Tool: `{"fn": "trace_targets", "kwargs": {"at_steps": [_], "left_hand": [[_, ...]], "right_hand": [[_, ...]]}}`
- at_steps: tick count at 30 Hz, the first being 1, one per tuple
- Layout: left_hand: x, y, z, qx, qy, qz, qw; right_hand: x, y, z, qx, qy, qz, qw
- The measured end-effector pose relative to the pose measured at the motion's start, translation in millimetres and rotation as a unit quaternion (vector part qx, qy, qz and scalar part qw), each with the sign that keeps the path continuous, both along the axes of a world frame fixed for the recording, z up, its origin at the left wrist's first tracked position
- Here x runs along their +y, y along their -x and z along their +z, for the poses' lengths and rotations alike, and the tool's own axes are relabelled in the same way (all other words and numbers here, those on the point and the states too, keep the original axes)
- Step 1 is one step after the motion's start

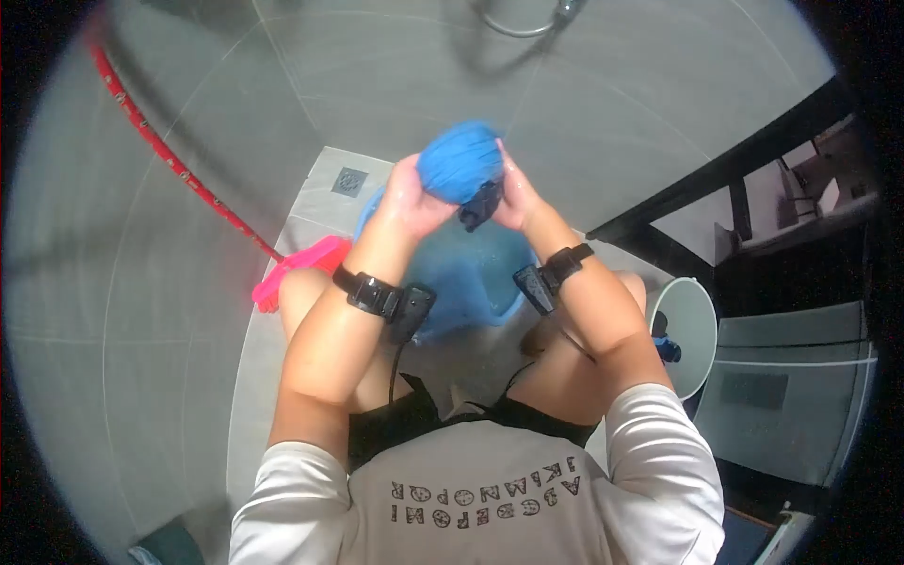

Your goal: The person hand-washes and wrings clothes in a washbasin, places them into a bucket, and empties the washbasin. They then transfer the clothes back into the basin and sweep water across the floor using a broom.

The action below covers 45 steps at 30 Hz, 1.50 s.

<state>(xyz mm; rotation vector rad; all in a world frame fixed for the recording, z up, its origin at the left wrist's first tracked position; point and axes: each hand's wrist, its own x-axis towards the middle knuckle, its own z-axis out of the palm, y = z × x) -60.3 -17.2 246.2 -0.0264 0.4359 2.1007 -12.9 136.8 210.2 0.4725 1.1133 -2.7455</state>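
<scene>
A bunched blue cloth (461, 162) with a dark piece (480, 204) hanging from its underside is held up between both hands. My left hand (414, 200) grips it from the left, fingers partly hidden behind the cloth. My right hand (516, 193) closes on its right side by the dark piece. Beneath the hands, between my legs, stands a light blue basin (452, 325) of water, its far side partly covered by hands and cloth. Both hands are above the water.
To my right stands a pale bucket (695, 330) with dark blue items inside. A broom with a pink head (306, 266) and red patterned handle (155, 141) leans at the left wall. A floor drain (349, 182) lies beyond my left arm. A metal hose (518, 31) hangs ahead.
</scene>
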Motion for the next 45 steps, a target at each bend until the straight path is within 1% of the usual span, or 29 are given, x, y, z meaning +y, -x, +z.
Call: {"fn": "trace_targets", "kwargs": {"at_steps": [2,4,7,8,10,11,13,14,16,18,20,21,22,24,26,28,29,31,32,34,35,36,38,39,40,42,43,44,45], "left_hand": [[0,2,-15,-0.015,-0.017,0.003,1.0],[-3,12,-25,-0.023,0.049,-0.021,0.998],[0,30,-53,-0.015,0.055,-0.017,0.998],[-2,31,-57,-0.016,0.06,-0.019,0.998],[-3,34,-63,-0.042,0.17,0.007,0.984],[1,27,-48,-0.044,0.17,0.006,0.984],[10,12,-23,-0.1,0.344,0.007,0.934],[11,11,-26,-0.101,0.343,0.009,0.934],[11,11,-32,-0.03,0.117,-0.05,0.991],[12,12,-27,-0.043,0.09,-0.022,0.995],[15,16,-23,-0.054,0.062,0.004,0.997],[17,16,-25,-0.038,0.031,0.012,0.999],[17,18,-26,-0.022,-0.001,0.02,1.0],[16,23,-23,0.008,0.003,0.053,0.999],[19,29,-28,0.033,0.006,0.086,0.996],[24,37,-38,0.043,0.024,0.167,0.985],[24,35,-34,0.042,0.026,0.165,0.985],[25,31,-25,0.15,0.123,0.292,0.937],[27,29,-21,0.147,0.128,0.29,0.937],[32,22,-23,0.324,0.324,0.359,0.813],[33,22,-24,0.365,0.361,0.374,0.772],[32,19,-27,0.361,0.368,0.368,0.774],[29,13,-29,0.5,0.422,0.372,0.658],[29,12,-41,0.533,0.423,0.373,0.63],[27,8,-45,0.532,0.429,0.365,0.632],[21,-2,-54,0.636,0.427,0.339,0.547],[16,-6,-62,0.673,0.414,0.321,0.522],[11,-12,-69,0.67,0.421,0.317,0.523],[4,-19,-75,0.694,0.427,0.253,0.522]], "right_hand": [[-4,-1,-1,0.01,0.106,0.028,0.994],[-4,5,-11,-0.005,0.114,0.024,0.993],[-3,11,0,-0.008,0.105,-0.05,0.993],[3,12,7,-0.009,0.081,-0.084,0.993],[6,13,13,-0.011,0.055,-0.12,0.991],[4,14,13,0.04,-0.006,-0.136,0.99],[-1,17,18,0.112,-0.114,-0.16,0.974],[-3,16,22,0.112,-0.115,-0.158,0.974],[-12,11,30,0.118,-0.179,-0.16,0.963],[-22,6,36,0.095,-0.231,-0.188,0.95],[-15,9,30,0.142,-0.139,-0.118,0.973],[-10,12,22,0.147,-0.052,-0.082,0.984],[-13,10,31,0.148,-0.053,-0.08,0.984],[-22,-2,54,0.076,0.096,-0.024,0.992],[-28,4,52,0.072,0.092,-0.066,0.991],[-26,12,46,0.069,0.09,-0.112,0.987],[-22,20,37,0.04,0.081,-0.131,0.987],[-12,38,14,0.005,0.075,-0.151,0.986],[-5,46,1,0.013,0.084,-0.117,0.99],[-2,49,-22,0.006,0.105,-0.092,0.99],[-2,51,-24,-0.02,0.1,-0.041,0.994],[-2,52,-26,-0.047,0.096,0.011,0.994],[-5,51,-33,-0.066,0.069,0.028,0.995],[-6,49,-37,-0.076,0.038,0.048,0.995],[-7,48,-43,-0.085,0.006,0.069,0.994],[-9,40,-55,-0.118,-0.004,0.097,0.988],[-15,35,-58,-0.124,-0.07,0.105,0.984],[-20,32,-60,-0.128,-0.138,0.114,0.975],[-25,28,-60,-0.2,-0.183,0.112,0.956]]}}
